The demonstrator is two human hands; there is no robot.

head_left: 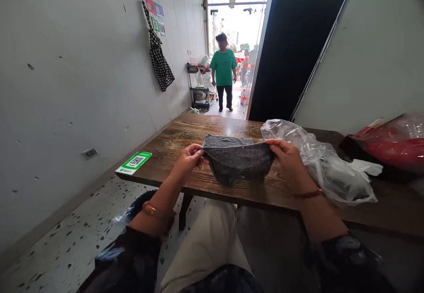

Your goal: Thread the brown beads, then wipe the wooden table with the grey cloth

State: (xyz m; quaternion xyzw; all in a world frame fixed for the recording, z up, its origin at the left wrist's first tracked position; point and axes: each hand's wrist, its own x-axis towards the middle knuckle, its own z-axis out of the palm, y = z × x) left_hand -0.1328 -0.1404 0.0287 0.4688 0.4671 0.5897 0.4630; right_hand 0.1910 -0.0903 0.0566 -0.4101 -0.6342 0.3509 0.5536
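Note:
A dark grey cloth (240,163) is stretched between my two hands, just above the wooden table (179,129). My left hand (190,157) pinches its left corner between thumb and fingers. At the opposite corner, my right hand (283,152) is closed on the edge. The cloth's top edge runs nearly straight, while its lower part sags towards me. Behind it, a lighter grey piece of towelling (225,140) shows on the tabletop; whether it belongs to the same cloth I cannot tell.
Clear plastic bags (318,156) lie to the right, near a red plastic bundle (394,145). A green QR-code card (135,162) sits at the table's left corner. A person in a green shirt (224,68) stands in the doorway beside a shelf cart (200,90). A checked apron (160,61) hangs on the wall.

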